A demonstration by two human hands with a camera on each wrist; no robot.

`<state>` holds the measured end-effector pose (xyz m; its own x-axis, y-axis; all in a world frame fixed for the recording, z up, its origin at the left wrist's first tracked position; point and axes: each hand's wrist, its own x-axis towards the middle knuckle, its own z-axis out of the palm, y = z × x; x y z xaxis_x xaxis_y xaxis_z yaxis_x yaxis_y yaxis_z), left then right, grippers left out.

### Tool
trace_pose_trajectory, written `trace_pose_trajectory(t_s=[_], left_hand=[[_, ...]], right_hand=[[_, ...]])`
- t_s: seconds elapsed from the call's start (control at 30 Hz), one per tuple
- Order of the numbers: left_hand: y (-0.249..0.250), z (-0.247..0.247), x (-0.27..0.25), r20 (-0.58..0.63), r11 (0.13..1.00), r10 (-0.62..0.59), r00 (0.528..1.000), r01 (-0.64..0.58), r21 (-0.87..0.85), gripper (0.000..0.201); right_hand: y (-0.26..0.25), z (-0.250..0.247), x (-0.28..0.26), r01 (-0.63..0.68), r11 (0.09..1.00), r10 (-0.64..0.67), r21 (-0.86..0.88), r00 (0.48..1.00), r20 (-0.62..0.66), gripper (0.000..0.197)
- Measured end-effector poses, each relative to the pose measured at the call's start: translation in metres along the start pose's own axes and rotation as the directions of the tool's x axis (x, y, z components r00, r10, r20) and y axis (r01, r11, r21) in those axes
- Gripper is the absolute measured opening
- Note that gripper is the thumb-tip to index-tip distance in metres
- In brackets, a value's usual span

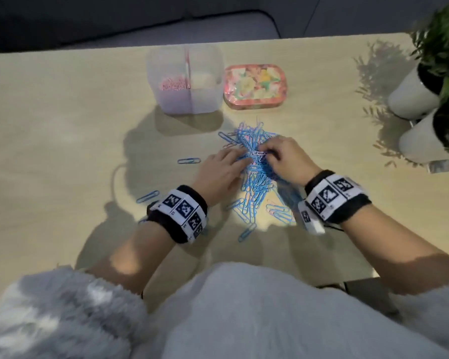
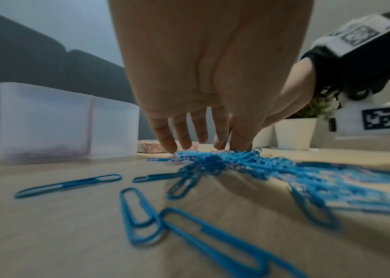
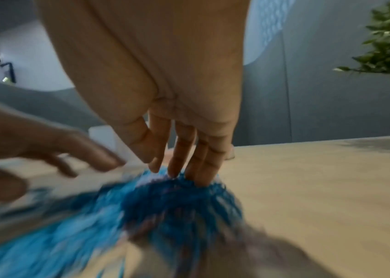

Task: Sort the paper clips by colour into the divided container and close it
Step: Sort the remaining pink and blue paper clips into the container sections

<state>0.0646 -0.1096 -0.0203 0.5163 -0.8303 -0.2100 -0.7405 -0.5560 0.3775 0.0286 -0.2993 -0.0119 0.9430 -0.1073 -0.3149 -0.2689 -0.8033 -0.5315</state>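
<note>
Raking through the heap of paper clips (image 1: 254, 164), both hands work at its far end, where the clips lie thickest. The left hand (image 1: 222, 172) rests on the pile's left flank, fingers straight and slightly fanned, tips pressing down on the wire; its grip is spread and holds nothing. The right hand (image 1: 285, 161) comes in from the right, fingers bent down into the tangle. It may be pinching a pale clip at the crest, but the blur there leaves me unable to tell whether that grip has closed on anything.

The heap's long axis runs away from the person toward the divided container (image 1: 184, 81), which stands on the bench (image 1: 62, 125) beyond the pile and a little left, so the left hand is the nearer one for a drop. Its left compartment already holds pink clips (image 1: 173, 84); the right one holds something pale I cannot make out. The container is frosted, soft-cornered plastic and stands open. A floral lid (image 1: 254, 85), glossy and rounded, lies flat just beside it on the right.

The clips are thin coated wire loops, mostly bright blue with a few pink ones threaded among them, and they snag on one another. Several blue strays (image 2: 141, 214) lie apart on the smooth, pale woodgrain.
</note>
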Motion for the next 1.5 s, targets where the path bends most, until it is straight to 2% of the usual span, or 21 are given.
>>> trace_pose_trajectory(t_s=[0.1,0.17,0.23,0.33,0.43,0.53,0.63,0.7,0.83,0.87,0.9,0.97,1.07,1.13,1.27,1.43,1.5], left_hand=[[0.0,0.007,-0.006,0.029,0.992,0.008,1.0,-0.012,0.124,0.046],[-0.005,0.01,-0.016,-0.01,0.988,0.007,1.0,-0.006,0.153,0.042],[-0.011,0.009,-0.026,-0.054,0.992,-0.03,0.998,0.037,0.123,0.039],[-0.016,0.007,-0.03,-0.086,0.99,-0.108,0.99,0.115,0.078,0.044],[-0.011,0.003,-0.015,-0.123,0.986,-0.138,0.983,0.148,0.075,0.045],[-0.007,-0.001,0.009,-0.072,0.975,-0.208,0.976,0.212,0.064,0.043],[-0.005,-0.002,0.018,-0.002,0.97,-0.206,0.979,0.204,0.132,0.049],[-0.008,0.003,0.014,0.034,0.971,-0.192,0.981,0.185,0.153,0.048],[-0.012,0.008,-0.009,-0.12,0.994,-0.027,0.992,0.04,0.104,0.042],[-0.012,0.008,-0.009,-0.121,0.996,-0.013,0.993,0.024,0.089,0.042],[-0.013,0.006,-0.006,-0.125,0.997,-0.029,0.992,0.038,0.074,0.039],[-0.014,-0.003,0.011,-0.175,0.99,-0.142,0.974,0.142,-0.012,0.029],[-0.022,-0.017,0.049,-0.284,0.942,-0.333,0.899,0.303,-0.145,0.023],[-0.026,-0.022,0.07,-0.247,0.911,-0.411,0.878,0.384,-0.153,0.025],[-0.025,-0.019,0.09,-0.19,0.9,-0.436,0.88,0.429,-0.079,0.028],[-0.024,-0.016,0.091,-0.159,0.889,-0.453,0.877,0.433,-0.149,0.022],[-0.027,-0.016,0.089,-0.151,0.889,-0.442,0.884,0.411,-0.202,0.021]], right_hand=[[0.004,0.025,-0.025,0.111,0.982,-0.106,-0.151,0.994,0.04,0.041],[0.003,0.031,-0.036,0.199,0.971,-0.193,-0.133,0.98,0.055,0.045],[0.006,0.028,-0.037,0.225,0.974,-0.225,-0.039,0.974,0.009,0.05],[0.012,0.011,-0.018,0.088,0.994,-0.077,0.071,0.985,-0.153,0.041],[0.011,-0.007,0.011,-0.04,0.999,0.042,0.017,0.978,-0.205,0.038],[-0.006,-0.011,0.033,0.014,0.995,-0.03,-0.101,0.987,-0.158,0.04],[-0.016,-0.001,0.039,0.078,0.964,-0.092,-0.253,0.995,-0.044,0.033],[-0.008,0.005,0.036,0.046,0.962,-0.07,-0.269,0.994,-0.078,0.028],[0.015,0.011,0.022,-0.067,0.992,0.044,-0.111,0.98,-0.194,0.027],[0.018,0.01,0.018,-0.082,0.994,0.063,-0.075,0.971,-0.23,0.027],[0.018,0.008,0.016,-0.092,0.994,0.075,-0.052,0.961,-0.267,0.027],[0.014,0.004,0.017,-0.085,0.996,0.07,-0.033,0.947,-0.313,0.027],[-0.002,0.0,0.03,-0.051,0.999,0.045,-0.016,0.958,-0.284,0.024],[-0.011,0.002,0.039,-0.059,0.998,0.053,-0.018,0.968,-0.247,0.018],[-0.014,0.011,0.042,-0.076,0.997,0.071,-0.02,0.981,-0.179,0.009],[-0.003,0.006,0.036,-0.138,0.967,0.175,0.214,0.971,-0.164,0.011],[0.009,-0.003,0.033,-0.17,0.948,0.234,0.268,0.944,-0.23,0.01]])
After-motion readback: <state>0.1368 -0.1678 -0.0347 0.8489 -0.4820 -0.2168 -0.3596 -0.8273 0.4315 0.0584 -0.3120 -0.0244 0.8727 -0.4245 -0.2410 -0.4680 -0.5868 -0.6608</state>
